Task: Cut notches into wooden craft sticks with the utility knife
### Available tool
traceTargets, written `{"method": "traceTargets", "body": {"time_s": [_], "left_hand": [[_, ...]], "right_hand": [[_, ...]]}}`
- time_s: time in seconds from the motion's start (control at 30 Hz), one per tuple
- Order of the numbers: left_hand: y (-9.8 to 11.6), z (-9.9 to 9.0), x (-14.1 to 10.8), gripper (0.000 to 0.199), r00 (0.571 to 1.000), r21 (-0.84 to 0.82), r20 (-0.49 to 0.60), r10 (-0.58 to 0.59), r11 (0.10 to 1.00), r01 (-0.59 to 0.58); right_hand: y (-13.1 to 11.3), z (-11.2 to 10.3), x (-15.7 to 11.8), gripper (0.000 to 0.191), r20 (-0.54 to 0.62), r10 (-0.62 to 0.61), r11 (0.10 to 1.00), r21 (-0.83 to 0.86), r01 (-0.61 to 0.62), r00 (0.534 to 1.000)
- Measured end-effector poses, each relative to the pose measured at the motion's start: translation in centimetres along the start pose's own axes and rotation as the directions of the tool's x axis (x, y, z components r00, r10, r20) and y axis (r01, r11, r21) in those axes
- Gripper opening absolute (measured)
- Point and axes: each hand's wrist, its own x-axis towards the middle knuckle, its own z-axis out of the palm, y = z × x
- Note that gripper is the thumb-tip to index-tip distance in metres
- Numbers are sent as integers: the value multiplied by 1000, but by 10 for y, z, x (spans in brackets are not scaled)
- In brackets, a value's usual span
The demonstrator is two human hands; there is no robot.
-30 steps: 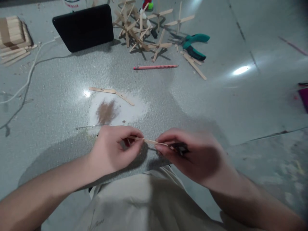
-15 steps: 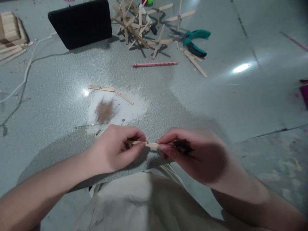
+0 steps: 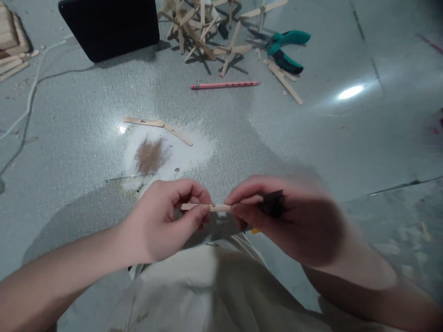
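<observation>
A wooden craft stick (image 3: 220, 208) with a small notch in its upper edge is held level between my hands, near the table's front edge. My left hand (image 3: 162, 216) is closed, pinching the stick between thumb and fingers, with its left end poking out past the thumb. At the stick's right end, the thumb and fingers of my right hand (image 3: 294, 221) are pressed together. A dark, stiff flap that looks like folded sandpaper (image 3: 273, 203) sticks out of that hand; the grip hides the rest. Two notched craft sticks (image 3: 143, 122) lie end to end beyond my hands.
Brown dust (image 3: 150, 156) lies on a whitish patch beside a clear ruler (image 3: 129, 179). Farther back are a pink pencil (image 3: 224, 85), green-handled pliers (image 3: 289, 50), crossed-stick pieces (image 3: 230, 50), a black tablet-like slab (image 3: 110, 30) and stacked sticks (image 3: 12, 32). A white cable (image 3: 32, 92) runs at left.
The craft stick has turned slightly, so its notch shows more plainly. My right hand has shifted a little to the right, and more of the dark flap shows. The view has moved slightly.
</observation>
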Motion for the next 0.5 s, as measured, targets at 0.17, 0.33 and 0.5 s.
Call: {"method": "traceTargets", "body": {"time_s": [0.17, 0.33, 0.5], "left_hand": [[3, -2, 2, 11, 999, 26, -8, -50, 998, 50], [8, -3, -1, 12, 994, 56, -3, -107, 993, 107], [9, -2, -3, 13, 995, 53, -15, -95, 994, 96]], "right_hand": [[1, 2, -1, 15, -29, -45, 993, -107, 42, 999], [1, 2, 1, 19, -7, -30, 991, -130, 28, 1000], [1, 1, 3, 19, 17, -31, 994, -108, 33, 999]]}}
